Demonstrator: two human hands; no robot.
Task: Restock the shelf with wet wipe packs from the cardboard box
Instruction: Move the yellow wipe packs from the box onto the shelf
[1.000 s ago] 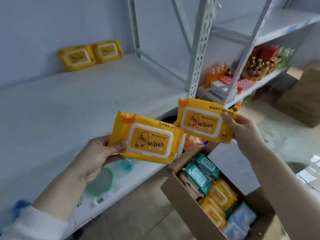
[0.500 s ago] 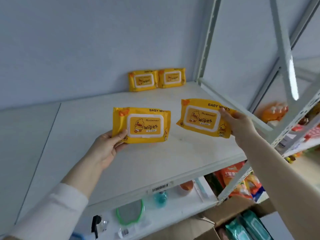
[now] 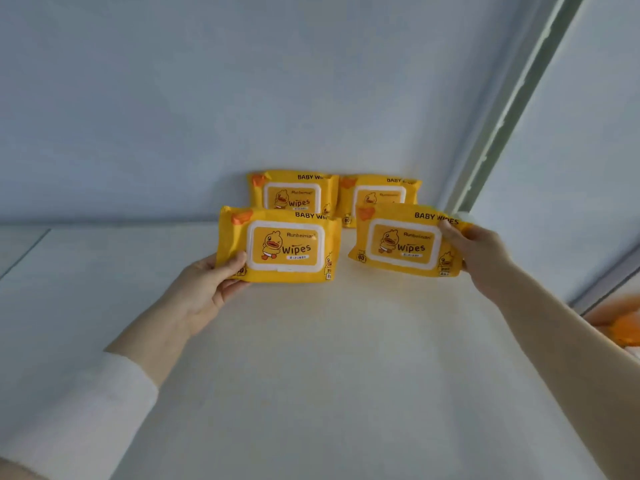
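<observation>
Along the back wall: two yellow wipe packs standing side by side on the white shelf [image 3: 346, 358], rear left pack [image 3: 292, 194] and rear right pack [image 3: 379, 192], lower halves covered by the two packs held in front.
Hidden or cut off: cardboard box out of frame; "BABY WIPES" on both rear packs clipped to "BABY WI" and "BABY"; small print under "Wipes" too blurred to read; orange shapes at the right edge [image 3: 620, 323] blurred, identity unclear; fingers of both hands mostly behind the packs.
Left hand [image 3: 207, 289]: closed on the lower left corner of the left held pack [image 3: 280, 245], thumb across the front, white sleeve [image 3: 86, 410] on the forearm.
Right hand [image 3: 479, 258]: closed on the right end of the right held pack [image 3: 405, 242], thumb over the top edge and over part of the lettering.
Held packs: face forward, upright, a narrow gap between them, just in front of the rear pair; contact with the shelf surface impossible to judge.
Writing: "BABY WIPES" along the top, "Runbeimian" and "Wipes" beside a cartoon duck inside a white-framed flap, "80" at a lower corner.
Right of the packs: grey shelf upright [image 3: 498, 143] slanting up to the frame's top.
</observation>
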